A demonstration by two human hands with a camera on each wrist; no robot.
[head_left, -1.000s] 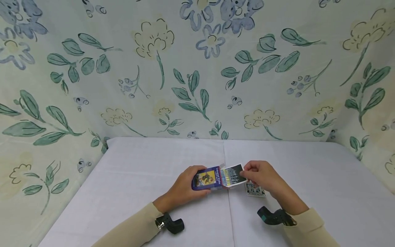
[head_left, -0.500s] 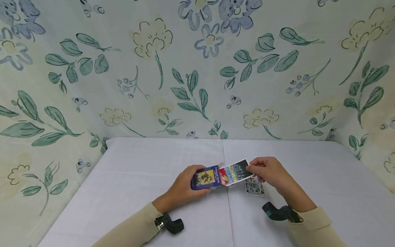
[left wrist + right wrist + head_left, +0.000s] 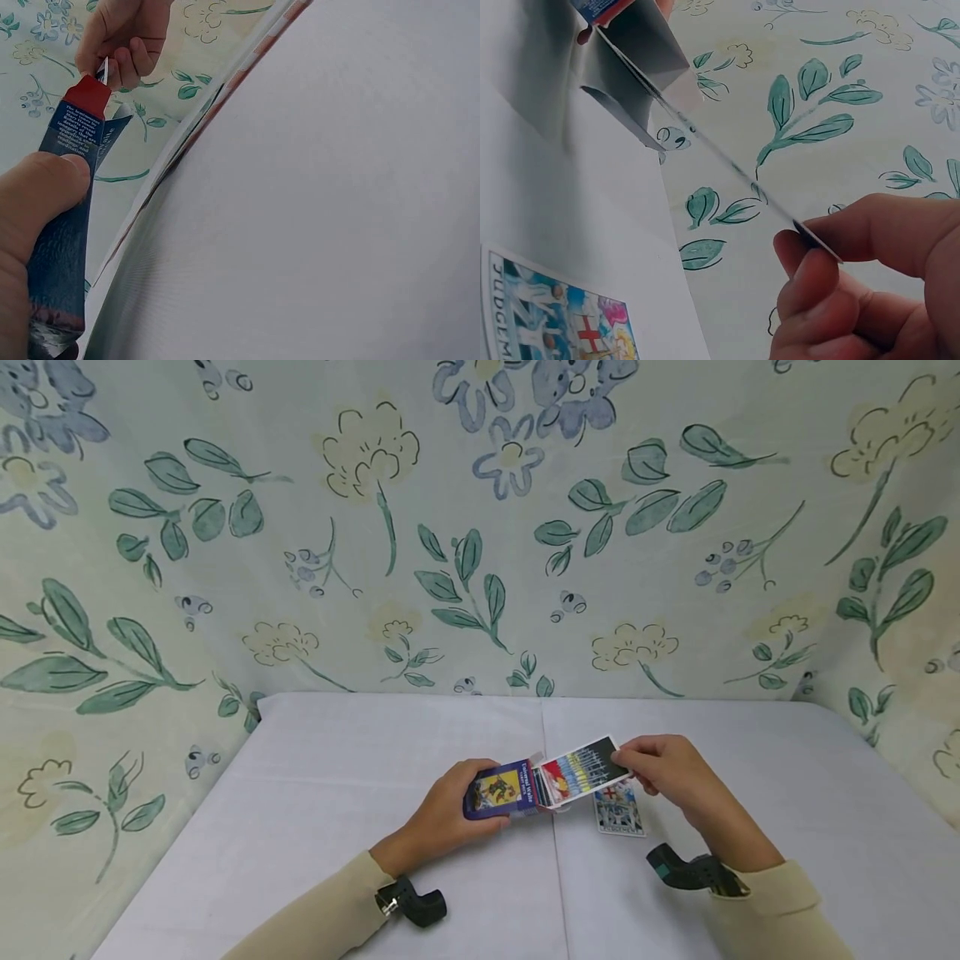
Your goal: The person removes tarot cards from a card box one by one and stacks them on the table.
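Note:
My left hand (image 3: pixel 450 810) grips a blue tarot card box (image 3: pixel 501 790) whose open end faces right. In the left wrist view the thumb lies along the box's printed side (image 3: pixel 64 225), and a red flap (image 3: pixel 88 96) stands out at the top. My right hand (image 3: pixel 667 772) pinches the outer corner of a tarot card (image 3: pixel 581 770) with a black, blue and yellow picture. That card slants up out of the box mouth, its inner end at the opening. The right wrist view shows it edge-on between thumb and fingers (image 3: pixel 817 300). A Judgement card (image 3: pixel 620 811) lies face up below it.
A white cloth (image 3: pixel 337 760) with a fold line down the middle covers the table. Behind it hangs a floral curtain (image 3: pixel 480 527). Black camera mounts (image 3: pixel 412 903) sit on both wrists.
My right hand has moved right and slightly up, drawing the card further out of the box. More of the Judgement card shows. The left hand and box stay nearly still.

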